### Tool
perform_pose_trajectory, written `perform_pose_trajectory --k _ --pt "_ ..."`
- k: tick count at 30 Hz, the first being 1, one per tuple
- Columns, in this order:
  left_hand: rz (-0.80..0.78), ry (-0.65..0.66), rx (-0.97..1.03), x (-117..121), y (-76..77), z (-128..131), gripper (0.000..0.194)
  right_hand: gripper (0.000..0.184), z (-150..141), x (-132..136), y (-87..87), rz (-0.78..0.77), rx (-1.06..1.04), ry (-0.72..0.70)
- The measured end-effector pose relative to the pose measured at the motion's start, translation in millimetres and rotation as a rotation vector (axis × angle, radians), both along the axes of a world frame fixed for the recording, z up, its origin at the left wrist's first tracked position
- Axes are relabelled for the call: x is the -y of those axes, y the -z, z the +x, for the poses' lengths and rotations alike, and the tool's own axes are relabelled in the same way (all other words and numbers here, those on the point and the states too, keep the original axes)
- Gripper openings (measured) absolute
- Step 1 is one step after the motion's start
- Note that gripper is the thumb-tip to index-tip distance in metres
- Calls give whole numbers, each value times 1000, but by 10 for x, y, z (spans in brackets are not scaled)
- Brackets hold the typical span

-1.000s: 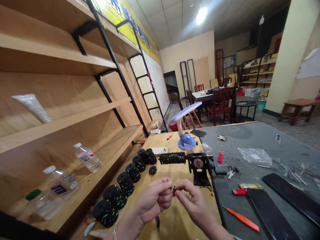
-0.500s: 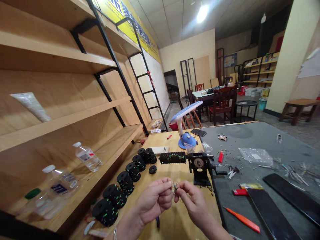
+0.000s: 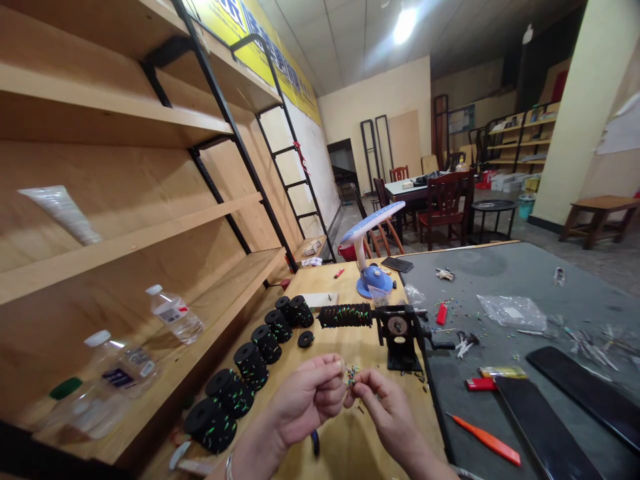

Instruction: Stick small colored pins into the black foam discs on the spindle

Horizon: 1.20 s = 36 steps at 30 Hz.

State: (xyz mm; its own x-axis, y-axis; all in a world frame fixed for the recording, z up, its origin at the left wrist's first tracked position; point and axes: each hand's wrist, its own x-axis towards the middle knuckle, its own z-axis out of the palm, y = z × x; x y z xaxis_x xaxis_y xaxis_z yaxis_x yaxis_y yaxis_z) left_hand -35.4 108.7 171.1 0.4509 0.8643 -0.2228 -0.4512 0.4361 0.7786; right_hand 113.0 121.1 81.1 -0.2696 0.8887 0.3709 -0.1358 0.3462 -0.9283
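A little cluster of multicoloured bead-like pieces (image 3: 353, 375) shows between my two hands, above the wooden tabletop. My right hand (image 3: 383, 403) pinches its lower side with thumb and fingers. Close beside it my left hand (image 3: 313, 395) is closed, thumb pressed to the index finger; whatever lies in that pinch is too small to make out. Beyond the hands stands a black hand-cranked winder (image 3: 400, 333). Its shaft carries a black foam roll (image 3: 346, 315) wrapped with line and dotted with coloured bits. A dark blue-handled tool (image 3: 315, 443) lies partly hidden below my left wrist.
Several black foam spools (image 3: 251, 365) stand in a row at left, beside a shelf with plastic bottles (image 3: 177, 313). A blue desk lamp (image 3: 371, 277) is at the back. On the grey mat lie an orange knife-like tool (image 3: 487, 440), lighters (image 3: 500, 373) and dark flat slabs (image 3: 543, 427).
More of the coloured cluster shows between my fingers, and my right fingers sit slightly lower on it. My left hand has barely moved.
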Motion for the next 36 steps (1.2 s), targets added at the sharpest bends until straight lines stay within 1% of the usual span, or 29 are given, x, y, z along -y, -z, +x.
perform_pose_trajectory --k 5,7,11,18,22,26,29,33,36 --pt "-16 17 -30 -19 49 4 27 18 84 -15 -114 111 50 39" --pt "-13 19 -41 -20 76 4 25 16 113 -20 -170 131 69 56" --pt "7 19 -57 -13 97 2 24 13 115 -20 -234 133 68 53" --pt "25 5 -121 -12 90 -1 24 11 46 -17 -281 111 75 77" --pt "10 4 -128 -16 114 -3 25 12 34 -26 -279 116 71 68" --pt "17 19 -88 -17 113 -7 26 15 29 -26 -212 100 79 68" --pt "25 13 -86 -27 104 -17 26 15 27 -13 -174 72 43 56" --pt "25 14 -112 -32 108 -25 28 9 32 0 -205 43 -31 -14" --pt "21 9 -129 -18 111 -13 29 10 36 -5 -231 50 -25 -9"
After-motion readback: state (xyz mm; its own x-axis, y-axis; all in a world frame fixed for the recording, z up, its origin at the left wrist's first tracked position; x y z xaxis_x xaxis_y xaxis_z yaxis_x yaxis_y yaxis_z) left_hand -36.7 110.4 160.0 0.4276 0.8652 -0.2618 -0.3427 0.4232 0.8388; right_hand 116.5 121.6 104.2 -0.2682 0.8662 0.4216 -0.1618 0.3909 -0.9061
